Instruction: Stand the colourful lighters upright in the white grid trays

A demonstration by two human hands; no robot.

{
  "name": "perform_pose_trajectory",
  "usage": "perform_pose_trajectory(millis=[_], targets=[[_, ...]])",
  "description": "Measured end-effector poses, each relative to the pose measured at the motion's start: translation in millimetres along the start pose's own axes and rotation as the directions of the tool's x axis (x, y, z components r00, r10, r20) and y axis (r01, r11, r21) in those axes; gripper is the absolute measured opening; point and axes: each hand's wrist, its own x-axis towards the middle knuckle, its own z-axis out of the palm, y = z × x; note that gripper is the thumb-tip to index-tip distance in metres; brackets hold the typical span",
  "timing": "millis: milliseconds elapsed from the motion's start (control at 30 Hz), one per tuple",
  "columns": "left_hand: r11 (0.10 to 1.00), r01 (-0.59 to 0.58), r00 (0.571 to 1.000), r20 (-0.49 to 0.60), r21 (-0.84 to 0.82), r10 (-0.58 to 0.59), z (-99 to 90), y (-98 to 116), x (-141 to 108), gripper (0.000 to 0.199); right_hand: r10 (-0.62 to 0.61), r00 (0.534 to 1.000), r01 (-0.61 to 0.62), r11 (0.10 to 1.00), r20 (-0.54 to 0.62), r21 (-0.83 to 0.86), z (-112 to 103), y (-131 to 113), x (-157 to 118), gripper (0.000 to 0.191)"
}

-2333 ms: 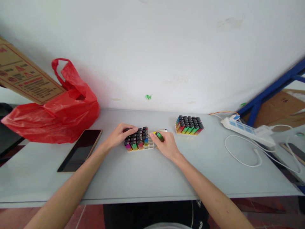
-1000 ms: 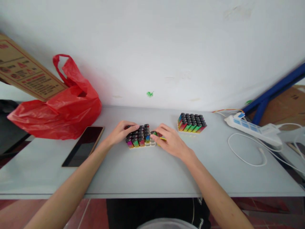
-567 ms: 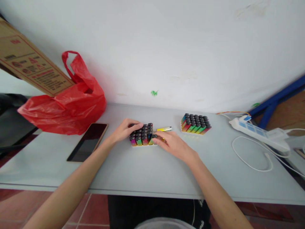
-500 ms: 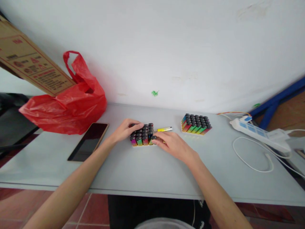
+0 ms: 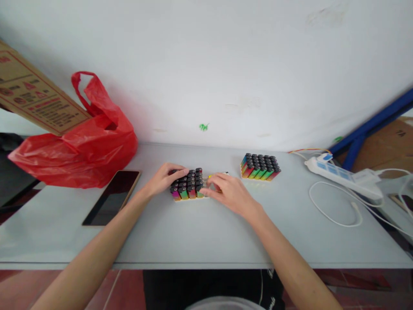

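Black-topped, rainbow-coloured lighters (image 5: 191, 191) stand upright in a white tray at the middle of the table. My left hand (image 5: 163, 178) holds this block at its left and back, with thumb and forefinger over the black tops. At the block's right edge is my right hand (image 5: 229, 193), thumb and forefinger apart and nothing visible between them. A yellow lighter (image 5: 225, 173) lies just behind my right hand, mostly hidden by it. Further right stands a second block of similar lighters (image 5: 260, 166).
A dark-screened tablet (image 5: 112, 198) lies left of my left hand. Behind it are a red plastic bag (image 5: 97, 146) and a cardboard box (image 5: 38, 94). A white power strip (image 5: 342, 174) and white cables (image 5: 325, 220) lie at the right. A wall (image 5: 206, 64) rises behind the table (image 5: 193, 237).
The view has shifted slightly. My right thumb and forefinger have come apart, and the lighter they were on now stands at the block's front right.
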Motion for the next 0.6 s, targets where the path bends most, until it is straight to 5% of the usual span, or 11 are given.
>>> perform_pose_trajectory(millis=[167,400,500,600], targets=[[1.0,0.015,1.0,0.01,-0.018,-0.015,-0.3,1,-1,0.052,0.07,0.99,-0.074,0.997,-0.123,-0.026,-2,40,-2,0.024],[0.999,0.028,0.999,0.019,-0.043,-0.027,-1.1,-2,0,0.052,0.126,0.992,-0.125,0.989,0.005,-0.081,8,57,-3,0.019],[0.995,0.047,0.998,0.035,-0.084,-0.044,-1.6,-4,0,0.053,0.174,0.982,-0.171,0.984,-0.07,0.046,7,56,-2,0.014],[0.99,0.075,0.997,0.045,-0.12,-0.07,-2.6,-7,0,0.053,0.296,0.939,-0.221,0.91,-0.175,0.35,6,55,0,0.014]])
